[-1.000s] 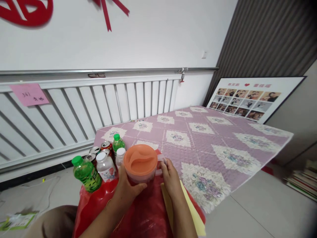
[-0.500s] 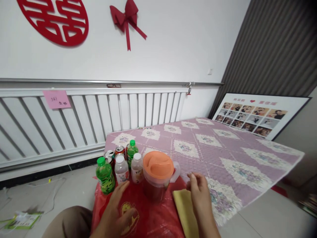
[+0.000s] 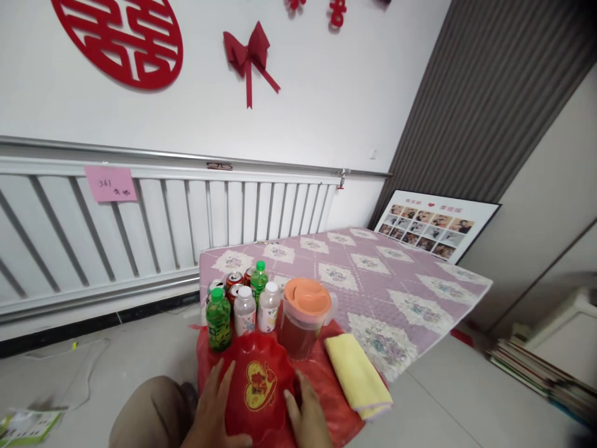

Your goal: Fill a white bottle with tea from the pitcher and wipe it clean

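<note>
A red scalloped tray [image 3: 242, 367] with a gold heart print lies on a small table covered in red plastic [image 3: 342, 417]. My left hand [image 3: 214, 404] is at its left rim, fingers stretched along the edge and thumb low near the front. At the right rim, my right hand [image 3: 305, 407] has its thumb over the edge and fingers along the outside. Behind the tray stand a pitcher [image 3: 303, 336] with an orange lid [image 3: 306, 297], two white-capped bottles [image 3: 269, 308] and a green bottle [image 3: 219, 320]. A folded yellow cloth [image 3: 358, 373] lies to the right.
Several drink cans [image 3: 234, 280] and another green bottle [image 3: 259, 280] are grouped at the table's back left. A bed with a floral purple cover [image 3: 336, 277] adjoins behind and right. A white radiator [image 3: 186, 218] runs along the wall. My knee [image 3: 149, 414] is at left.
My right hand has moved left from beside the yellow cloth to the tray's right rim. My left hand has settled at the left rim, and the view has turned slightly.
</note>
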`<act>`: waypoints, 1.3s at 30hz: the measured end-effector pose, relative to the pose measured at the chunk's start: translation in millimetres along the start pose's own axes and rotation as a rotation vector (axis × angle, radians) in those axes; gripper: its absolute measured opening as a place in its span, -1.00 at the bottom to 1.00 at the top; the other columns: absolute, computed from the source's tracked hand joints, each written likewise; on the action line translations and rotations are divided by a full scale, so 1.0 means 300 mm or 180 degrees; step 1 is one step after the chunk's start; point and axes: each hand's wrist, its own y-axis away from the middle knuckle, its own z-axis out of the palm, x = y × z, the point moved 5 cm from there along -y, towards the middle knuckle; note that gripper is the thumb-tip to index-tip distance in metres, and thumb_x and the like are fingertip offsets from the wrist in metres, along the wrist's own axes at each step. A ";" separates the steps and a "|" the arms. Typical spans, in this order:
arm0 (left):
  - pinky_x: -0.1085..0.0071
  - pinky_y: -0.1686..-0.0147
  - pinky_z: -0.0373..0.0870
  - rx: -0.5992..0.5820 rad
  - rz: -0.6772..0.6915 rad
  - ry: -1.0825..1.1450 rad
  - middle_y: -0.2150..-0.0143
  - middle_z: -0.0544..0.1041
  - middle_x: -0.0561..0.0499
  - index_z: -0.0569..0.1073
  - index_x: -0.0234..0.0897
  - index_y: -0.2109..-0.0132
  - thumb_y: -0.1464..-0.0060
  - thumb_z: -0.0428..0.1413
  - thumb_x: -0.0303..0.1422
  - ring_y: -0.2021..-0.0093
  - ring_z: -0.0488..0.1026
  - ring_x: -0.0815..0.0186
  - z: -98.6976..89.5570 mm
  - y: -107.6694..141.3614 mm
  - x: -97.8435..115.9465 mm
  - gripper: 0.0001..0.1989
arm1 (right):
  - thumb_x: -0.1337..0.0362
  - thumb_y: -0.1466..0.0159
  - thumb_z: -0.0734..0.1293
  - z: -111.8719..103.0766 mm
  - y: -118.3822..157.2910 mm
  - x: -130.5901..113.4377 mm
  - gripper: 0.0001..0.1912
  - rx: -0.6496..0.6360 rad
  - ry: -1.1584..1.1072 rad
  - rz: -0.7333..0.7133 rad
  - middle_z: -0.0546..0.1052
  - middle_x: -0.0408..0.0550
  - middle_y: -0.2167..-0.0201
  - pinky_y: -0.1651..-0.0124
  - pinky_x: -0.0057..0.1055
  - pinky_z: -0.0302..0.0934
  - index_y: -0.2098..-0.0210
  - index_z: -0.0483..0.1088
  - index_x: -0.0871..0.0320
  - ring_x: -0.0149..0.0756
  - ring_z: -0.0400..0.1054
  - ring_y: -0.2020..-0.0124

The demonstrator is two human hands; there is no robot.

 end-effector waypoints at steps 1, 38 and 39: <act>-0.20 -0.27 0.12 -0.0083 -0.0078 -0.0007 -0.44 0.00 -0.47 -0.10 -0.27 -0.44 0.30 0.38 -0.23 -0.43 -0.07 -0.29 -0.002 0.000 0.012 0.23 | 0.11 -0.19 0.23 0.007 0.009 -0.017 -0.40 -0.0027 0.0061 -0.0024 0.48 0.27 -0.15 -0.29 -0.03 0.19 -0.13 0.41 0.35 0.06 0.36 -0.19; 0.18 -0.16 0.46 -0.0455 0.1361 -0.0381 -0.15 0.56 0.02 0.42 0.04 -0.20 -0.13 0.12 -0.39 -0.14 0.49 0.07 -0.005 0.145 0.304 -0.51 | 0.12 -0.17 0.41 -0.371 -0.167 0.071 -0.32 -0.0096 0.2461 0.0408 0.14 0.12 -0.39 -0.18 0.32 -0.01 -0.27 0.24 -0.04 0.25 -0.10 -0.39; 0.22 -0.15 0.47 -0.0800 0.1576 -0.0257 -0.14 0.56 0.03 0.42 0.03 -0.21 -0.10 0.14 -0.39 -0.13 0.49 0.07 0.029 0.155 0.367 -0.49 | 0.10 -0.18 0.39 -0.371 -0.168 0.084 -0.30 -0.0153 0.2498 0.0447 0.11 0.12 -0.41 -0.16 0.30 0.02 -0.29 0.21 -0.05 0.25 -0.11 -0.39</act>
